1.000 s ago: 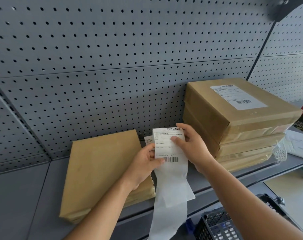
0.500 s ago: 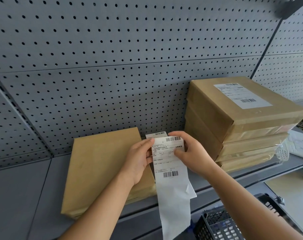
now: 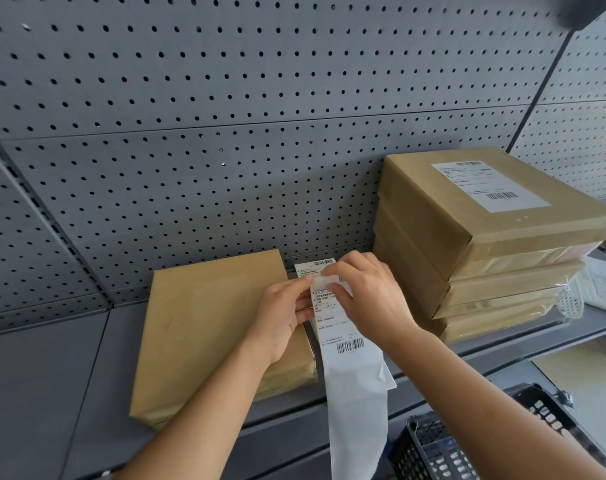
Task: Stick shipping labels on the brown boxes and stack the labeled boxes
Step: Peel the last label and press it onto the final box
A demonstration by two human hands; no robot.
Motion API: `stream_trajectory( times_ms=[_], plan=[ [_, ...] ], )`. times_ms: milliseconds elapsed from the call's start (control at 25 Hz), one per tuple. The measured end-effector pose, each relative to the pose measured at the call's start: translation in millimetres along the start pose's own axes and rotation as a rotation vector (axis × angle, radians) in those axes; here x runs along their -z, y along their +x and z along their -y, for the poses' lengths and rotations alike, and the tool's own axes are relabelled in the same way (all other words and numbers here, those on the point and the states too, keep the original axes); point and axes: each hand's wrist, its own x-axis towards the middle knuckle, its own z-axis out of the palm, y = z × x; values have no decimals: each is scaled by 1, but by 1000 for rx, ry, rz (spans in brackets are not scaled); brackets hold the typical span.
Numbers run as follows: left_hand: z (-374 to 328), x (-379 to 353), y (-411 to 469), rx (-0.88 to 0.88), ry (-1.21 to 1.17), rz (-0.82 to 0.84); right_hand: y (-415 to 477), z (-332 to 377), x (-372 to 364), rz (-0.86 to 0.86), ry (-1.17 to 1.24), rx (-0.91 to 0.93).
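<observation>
Since half a second ago the right hand [image 3: 367, 299] is sitting higher on the label strip [image 3: 344, 336], its fingers now curling over the top edge instead of gripping the side, and that top edge is folding over to show a blank white flap. Both hands are working close together, thumbs almost meeting, each pinching the strip: the left hand [image 3: 284, 317] is holding its left edge. The strip is running lengthwise from the fingertips down toward the person, print facing up and barcode at the lower end, its blank tail hanging past the shelf [image 3: 52, 375] edge beneath the wrists. Under and left of the left hand a bare brown box [image 3: 211, 327] is lying flat. Just beyond the fingertips a second label [image 3: 317, 265] is peeking out. Right of the right hand, the stack of labeled boxes [image 3: 467, 244] is standing. Below the right forearm a black basket [image 3: 433, 452] is showing.
</observation>
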Motion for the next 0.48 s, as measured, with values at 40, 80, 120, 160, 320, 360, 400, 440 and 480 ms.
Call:
stream_trajectory(
  times_ms=[40,80,120,160,320,360,400,440,480],
  plan=[
    [0,0,1,8,-5,-4,0,1,0,-5,3,5],
    [-1,0,1,14,-4,-12,-1,1,-1,-13,1,16],
    [-1,0,2,21,-3,-23,-2,0,-2,-24,-2,28],
    [-1,-1,2,27,-5,-37,-4,1,-2,-36,-3,41],
    [-1,-2,4,57,-11,-65,-8,2,-5,-89,-14,73],
    [-1,-2,5,62,-8,-63,-8,3,-6,-94,-25,73],
    [-1,-2,5,66,-1,-61,-9,3,-7,-94,-36,71],
    [-2,-3,4,69,8,-61,-9,3,-8,-93,-46,69],
    [-2,-3,4,72,16,-63,-9,3,-9,-93,-52,68]
  ],
)
